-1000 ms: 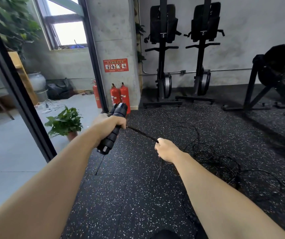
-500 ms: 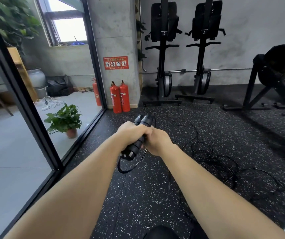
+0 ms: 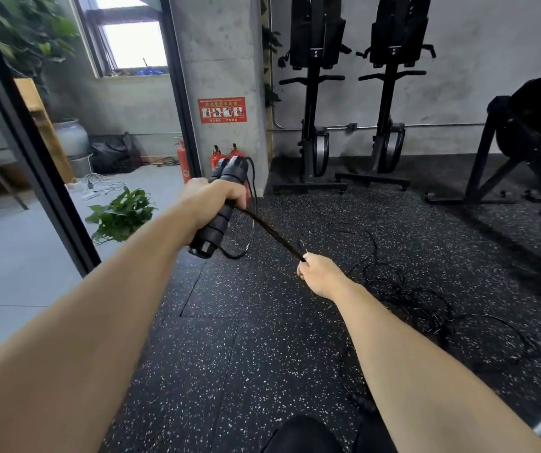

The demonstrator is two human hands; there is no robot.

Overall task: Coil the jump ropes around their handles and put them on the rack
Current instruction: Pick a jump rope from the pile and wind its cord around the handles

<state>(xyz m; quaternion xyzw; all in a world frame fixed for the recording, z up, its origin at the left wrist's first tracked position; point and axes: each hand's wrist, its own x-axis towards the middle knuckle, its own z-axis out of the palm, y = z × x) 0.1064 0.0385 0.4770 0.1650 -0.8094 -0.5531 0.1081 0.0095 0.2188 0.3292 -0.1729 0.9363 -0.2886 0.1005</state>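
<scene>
My left hand (image 3: 211, 201) grips two black jump rope handles (image 3: 220, 210) held together, tilted with their tops up and to the right. A thin black rope (image 3: 270, 232) runs taut from the handles down to my right hand (image 3: 319, 277), which pinches it. A loop of the same rope (image 3: 244, 248) hangs beside and below the handles. More black jump ropes (image 3: 419, 299) lie tangled on the speckled floor to the right of my right hand. No rack for the ropes is visible.
A glass partition with a dark frame (image 3: 33, 138) stands at left, a potted plant (image 3: 120, 215) behind it. Red fire extinguishers (image 3: 216, 160) sit by a concrete pillar (image 3: 220, 76). Two upright rowing machines (image 3: 314, 103) line the back wall; black gym equipment (image 3: 537, 132) is at right.
My right hand, which was against the handles half a second ago, has pulled away down and to the right, drawing the rope taut. The handles rose slightly, and a loop now hangs beside them.
</scene>
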